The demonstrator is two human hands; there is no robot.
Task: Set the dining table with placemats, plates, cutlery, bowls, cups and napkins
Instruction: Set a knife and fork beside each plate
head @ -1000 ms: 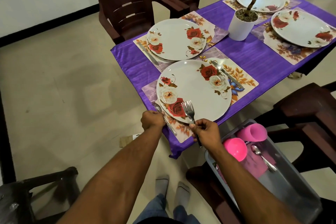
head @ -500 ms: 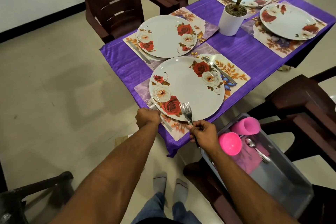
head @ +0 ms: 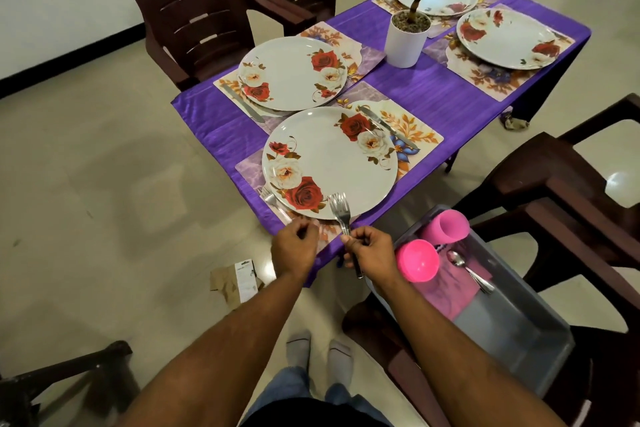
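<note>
Now the left hand (head: 294,246) has let go of the fork (head: 273,203) by the near plate (head: 329,163), fingers loosely curled. Right hand (head: 372,251) grips more forks (head: 341,213); next one goes to another plate.

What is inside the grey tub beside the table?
In the grey tub lie a pink cup on its side, a pink bowl, spoons and pink napkins. Whatever lies beneath the napkins is covered.

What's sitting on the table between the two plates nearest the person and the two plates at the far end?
In the head view, a white pot holding a green plant stands between the near plates and far plates; around it the purple tablecloth is bare.
</note>
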